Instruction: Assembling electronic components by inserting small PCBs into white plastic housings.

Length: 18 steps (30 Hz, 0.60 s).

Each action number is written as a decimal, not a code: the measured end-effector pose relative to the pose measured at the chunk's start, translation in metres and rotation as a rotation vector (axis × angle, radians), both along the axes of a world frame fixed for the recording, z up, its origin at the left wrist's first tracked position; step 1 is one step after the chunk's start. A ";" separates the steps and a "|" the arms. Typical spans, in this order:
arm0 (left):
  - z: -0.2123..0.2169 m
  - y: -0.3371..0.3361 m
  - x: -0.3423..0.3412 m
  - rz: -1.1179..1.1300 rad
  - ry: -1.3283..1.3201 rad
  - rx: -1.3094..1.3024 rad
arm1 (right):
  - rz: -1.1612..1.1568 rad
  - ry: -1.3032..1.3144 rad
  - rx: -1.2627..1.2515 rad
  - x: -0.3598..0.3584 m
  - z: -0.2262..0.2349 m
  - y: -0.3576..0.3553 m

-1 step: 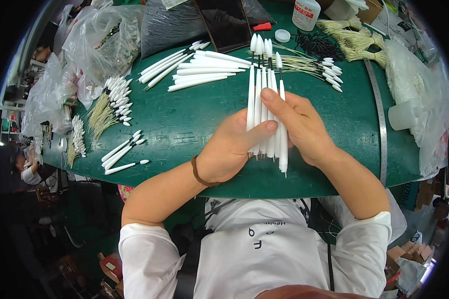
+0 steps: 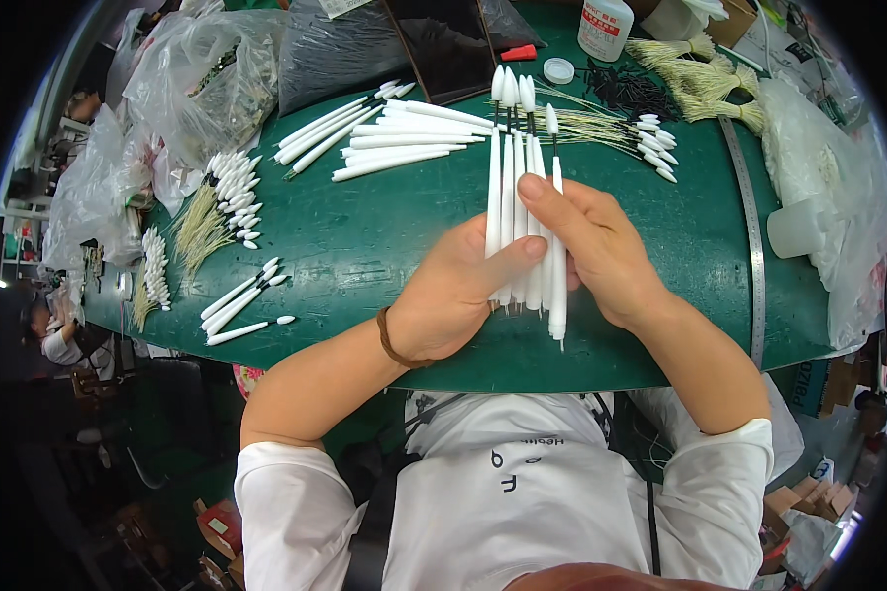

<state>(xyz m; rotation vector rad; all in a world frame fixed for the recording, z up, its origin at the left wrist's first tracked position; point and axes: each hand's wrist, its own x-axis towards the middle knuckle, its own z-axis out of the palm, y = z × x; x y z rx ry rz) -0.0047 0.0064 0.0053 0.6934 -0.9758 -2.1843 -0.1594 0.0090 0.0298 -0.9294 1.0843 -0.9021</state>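
Over the near middle of the table, my two hands hold a bundle of white electric taper candles (image 2: 508, 197), upright side by side with flame-shaped tips at the top. Black sleeves or wires join the tips to the tubes. My left hand (image 2: 453, 286) is closed round the bundle from the left, its thumb across the front. My right hand (image 2: 601, 246) grips the rightmost candle (image 2: 558, 286), which sits lower than the others; its thumb presses on the tubes. The fingers behind the bundle are hidden. Thin wire ends stick out below the tubes.
Beyond my hands lie white candle tubes (image 2: 404, 143) and wired flame tips (image 2: 655, 148). More tips (image 2: 235, 197) and finished-looking candles (image 2: 237, 303) lie left. A steel ruler (image 2: 749, 227) bends along the right. A bottle (image 2: 604, 30), black sleeves (image 2: 631, 91) and plastic bags (image 2: 197, 84) stand farther back.
The bundle's upper ends have tilted very slightly left. The rightmost candle's lower end has shifted a little up and left. Both hands keep their hold.
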 end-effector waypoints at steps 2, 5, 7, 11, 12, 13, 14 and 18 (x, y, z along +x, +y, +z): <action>0.002 -0.001 0.000 -0.002 0.000 -0.008 | 0.047 -0.036 -0.092 -0.008 -0.002 0.000; 0.003 -0.001 0.000 0.057 -0.026 0.009 | 0.034 0.091 -0.187 -0.014 -0.013 0.001; 0.002 -0.001 0.000 0.057 -0.036 0.002 | 0.010 0.086 -0.155 -0.009 -0.009 0.003; 0.001 -0.001 -0.001 0.057 -0.037 0.010 | -0.035 0.092 -0.169 -0.009 -0.011 0.000; -0.001 -0.002 0.001 0.032 -0.034 -0.008 | -0.035 0.092 -0.170 -0.008 -0.010 0.001; -0.002 -0.003 0.002 0.007 -0.031 -0.024 | -0.060 0.099 -0.164 -0.006 -0.009 0.001; -0.002 -0.002 0.001 0.007 -0.031 -0.024 | -0.086 0.107 -0.159 -0.004 -0.009 0.002; 0.002 0.002 -0.003 0.060 -0.024 0.019 | -0.097 0.119 -0.164 -0.003 -0.009 0.002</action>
